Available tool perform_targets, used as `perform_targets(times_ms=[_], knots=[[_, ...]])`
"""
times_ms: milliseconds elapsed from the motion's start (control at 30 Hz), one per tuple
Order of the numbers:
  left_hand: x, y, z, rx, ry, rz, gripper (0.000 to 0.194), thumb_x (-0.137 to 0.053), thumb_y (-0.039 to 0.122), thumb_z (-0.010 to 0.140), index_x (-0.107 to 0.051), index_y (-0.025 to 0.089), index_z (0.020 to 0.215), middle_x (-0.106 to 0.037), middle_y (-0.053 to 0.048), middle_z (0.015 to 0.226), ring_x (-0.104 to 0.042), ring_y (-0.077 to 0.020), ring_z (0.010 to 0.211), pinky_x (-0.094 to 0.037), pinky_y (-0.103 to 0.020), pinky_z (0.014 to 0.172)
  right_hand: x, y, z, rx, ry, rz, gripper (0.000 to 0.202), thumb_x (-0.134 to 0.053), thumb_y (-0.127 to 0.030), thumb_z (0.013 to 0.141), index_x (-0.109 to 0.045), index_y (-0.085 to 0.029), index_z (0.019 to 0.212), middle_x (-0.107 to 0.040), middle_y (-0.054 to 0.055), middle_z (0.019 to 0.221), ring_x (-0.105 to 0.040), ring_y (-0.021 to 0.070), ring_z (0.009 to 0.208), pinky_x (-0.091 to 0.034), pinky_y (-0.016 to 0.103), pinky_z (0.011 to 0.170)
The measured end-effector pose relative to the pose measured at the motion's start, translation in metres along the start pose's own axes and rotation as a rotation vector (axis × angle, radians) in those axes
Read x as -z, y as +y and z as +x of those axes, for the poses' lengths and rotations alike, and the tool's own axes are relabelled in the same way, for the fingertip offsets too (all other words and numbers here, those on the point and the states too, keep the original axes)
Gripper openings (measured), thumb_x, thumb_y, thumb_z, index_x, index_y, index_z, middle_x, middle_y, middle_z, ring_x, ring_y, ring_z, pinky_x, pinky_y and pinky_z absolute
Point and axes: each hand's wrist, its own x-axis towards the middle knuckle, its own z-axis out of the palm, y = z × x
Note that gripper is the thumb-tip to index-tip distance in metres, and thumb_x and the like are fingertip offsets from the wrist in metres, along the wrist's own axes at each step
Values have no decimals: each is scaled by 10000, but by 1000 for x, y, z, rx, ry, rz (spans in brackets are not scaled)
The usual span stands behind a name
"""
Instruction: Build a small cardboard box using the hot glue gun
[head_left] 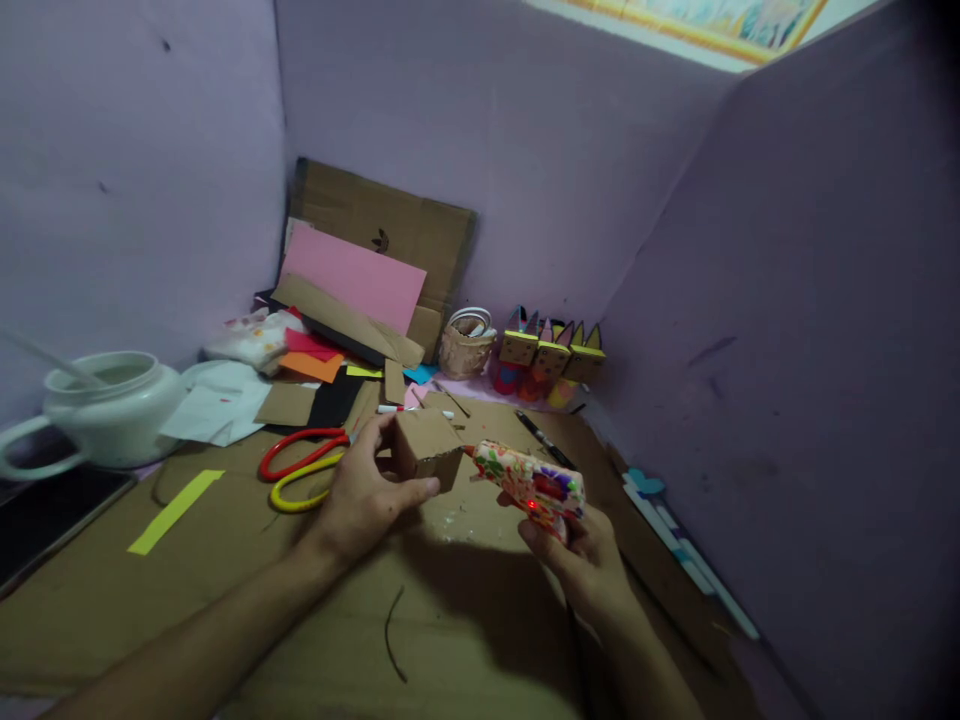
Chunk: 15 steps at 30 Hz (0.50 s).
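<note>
My left hand [367, 495] is closed round a small brown cardboard box [427, 437], thumb on its near side and fingers behind. In my right hand [585, 560] is a glue gun [525, 480] with a colourful floral pattern and a small red light. Its orange-red nozzle points left and meets the upper right edge of the box, as far as I can see. A pair of scissors [304, 455] with one red and one yellow handle loop lies just left of my left hand; its blades are mostly hidden.
A cardboard sheet [300, 640] covers the table. At left stand a white pot [112, 405] and a dark phone-like slab [67, 525]. Paper and card scraps [311, 365] pile up behind. Further back are a small basket [466, 345] and several cat-eared box figures [553, 358]. A black pen [544, 437] lies right.
</note>
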Motion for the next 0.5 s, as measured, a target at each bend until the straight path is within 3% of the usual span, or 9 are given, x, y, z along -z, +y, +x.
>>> perform_targets(times_ms=[167,500], knots=[[1,0,1,-14,0,1,746,-802,284,550,-449,136,1191,-603,-136,1138,-629,-291,1009,-552,-380,804,3,0,0,7,16,-6,184,-621,-271,767,-736,-210,898,-744,41,863,-664,206,746,-496,250,632],[-2,0,-1,2,36,66,776,-782,281,557,-413,137,1225,-616,-140,1101,-659,-307,954,-568,-397,748,0,-1,1,7,1,-7,187,-619,-265,761,-738,-197,889,-753,53,864,-659,195,699,-486,242,596]])
